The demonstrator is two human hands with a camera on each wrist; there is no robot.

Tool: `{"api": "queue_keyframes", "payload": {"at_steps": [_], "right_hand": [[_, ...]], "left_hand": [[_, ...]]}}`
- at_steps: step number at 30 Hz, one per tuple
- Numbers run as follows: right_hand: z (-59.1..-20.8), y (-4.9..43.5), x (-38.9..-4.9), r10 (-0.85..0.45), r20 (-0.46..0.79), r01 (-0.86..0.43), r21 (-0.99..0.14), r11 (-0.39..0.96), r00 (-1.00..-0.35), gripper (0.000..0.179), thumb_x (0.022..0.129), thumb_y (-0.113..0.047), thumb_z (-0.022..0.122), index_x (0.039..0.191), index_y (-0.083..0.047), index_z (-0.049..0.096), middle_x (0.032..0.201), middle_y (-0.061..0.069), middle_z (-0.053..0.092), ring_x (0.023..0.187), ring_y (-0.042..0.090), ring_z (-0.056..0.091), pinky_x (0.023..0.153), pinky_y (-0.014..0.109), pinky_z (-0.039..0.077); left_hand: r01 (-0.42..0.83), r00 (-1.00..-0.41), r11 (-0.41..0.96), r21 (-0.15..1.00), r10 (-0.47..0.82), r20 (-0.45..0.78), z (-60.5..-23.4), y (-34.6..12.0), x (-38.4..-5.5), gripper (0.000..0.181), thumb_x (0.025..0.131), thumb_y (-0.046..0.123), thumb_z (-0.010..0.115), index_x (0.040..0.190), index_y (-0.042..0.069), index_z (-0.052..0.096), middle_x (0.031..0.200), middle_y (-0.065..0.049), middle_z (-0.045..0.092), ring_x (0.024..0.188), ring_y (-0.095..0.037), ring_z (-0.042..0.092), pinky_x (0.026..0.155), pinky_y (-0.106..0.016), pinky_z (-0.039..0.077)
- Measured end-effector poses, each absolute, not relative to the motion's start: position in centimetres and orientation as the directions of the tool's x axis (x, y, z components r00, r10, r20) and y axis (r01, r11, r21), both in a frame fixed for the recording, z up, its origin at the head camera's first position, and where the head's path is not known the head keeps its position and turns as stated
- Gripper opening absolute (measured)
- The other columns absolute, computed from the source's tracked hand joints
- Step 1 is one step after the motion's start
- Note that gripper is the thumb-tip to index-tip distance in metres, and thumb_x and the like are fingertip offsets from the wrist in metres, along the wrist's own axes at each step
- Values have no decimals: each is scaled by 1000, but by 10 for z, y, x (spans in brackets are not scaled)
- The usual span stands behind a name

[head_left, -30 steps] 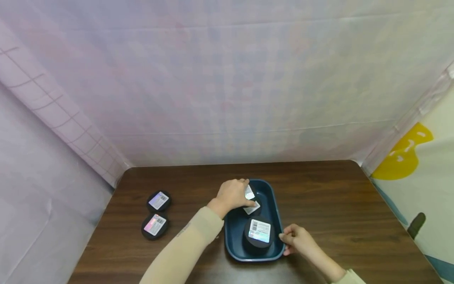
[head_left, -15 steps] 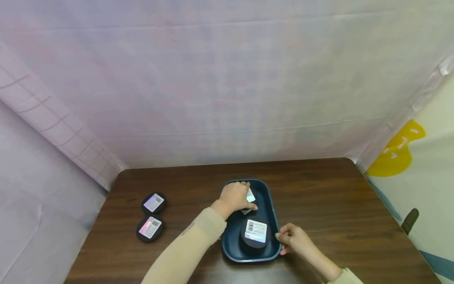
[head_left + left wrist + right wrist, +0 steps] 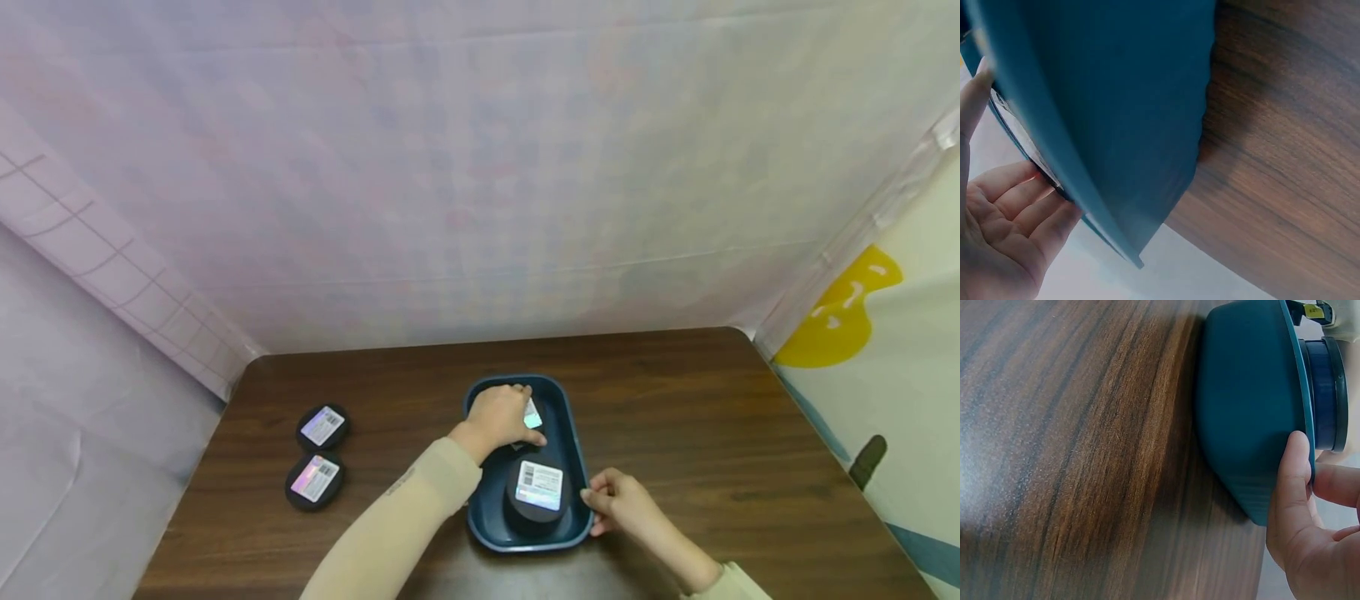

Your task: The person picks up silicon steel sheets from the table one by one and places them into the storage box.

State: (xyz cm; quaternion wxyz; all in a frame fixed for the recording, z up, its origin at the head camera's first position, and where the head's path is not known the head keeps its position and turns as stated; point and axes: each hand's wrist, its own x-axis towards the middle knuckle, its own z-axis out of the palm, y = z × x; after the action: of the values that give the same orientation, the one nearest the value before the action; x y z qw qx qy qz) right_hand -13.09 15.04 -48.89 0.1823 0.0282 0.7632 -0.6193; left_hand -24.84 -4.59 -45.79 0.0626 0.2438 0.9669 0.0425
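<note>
A deep dark-blue tray [image 3: 487, 521] sits on the table, its rim pinched near the front right corner by my right hand [image 3: 618, 502]. In the right wrist view, thumb and fingers [image 3: 1297, 462] lie on both sides of that rim. My left hand [image 3: 498, 415] grips a round black container [image 3: 532, 415] with a white label at the tray's back end. A sliver of another label shows beneath it, mostly hidden by the hand. Toward the front of the tray stands a taller round black container [image 3: 538, 492], label up, with no hand on it.
Two flat round black containers, a farther one [image 3: 322, 427] and a nearer one [image 3: 315, 481], lie side by side on the brown wooden table [image 3: 697, 417] at the left. Pale curtains [image 3: 480, 167] hang behind the table and along its sides.
The container in my left hand has shifted slightly forward and down, covering more of the label beneath it. My right hand keeps its pinch on the tray rim. The head view has shifted a little.
</note>
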Motion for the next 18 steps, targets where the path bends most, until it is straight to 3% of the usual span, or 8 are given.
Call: {"api": "queue_keyframes", "payload": {"at_steps": [11,18], "right_hand": [[-486,149,-129,-189,-312,263,-934,243,-931,19,86,-2,58,91,11,47,62,5,47,48,13,54,49,32,55],[-487,150,-130,-195,-304,256,-937,240,-932,19,86,-3,58,91,12,48,61,5,48,48,14,54,50,36,56]], "left_hand": [[485,-867,872,63,489,-97,-471,-47,-248,92,63,66,70,132,7,52,127,-5,57,107,-19,59,83,-29,52],[486,-868,873,43,487,-94,-472,-45,-246,89,64,65,71,130,8,54,126,-5,58,105,-18,60,80,-30,53]]}}
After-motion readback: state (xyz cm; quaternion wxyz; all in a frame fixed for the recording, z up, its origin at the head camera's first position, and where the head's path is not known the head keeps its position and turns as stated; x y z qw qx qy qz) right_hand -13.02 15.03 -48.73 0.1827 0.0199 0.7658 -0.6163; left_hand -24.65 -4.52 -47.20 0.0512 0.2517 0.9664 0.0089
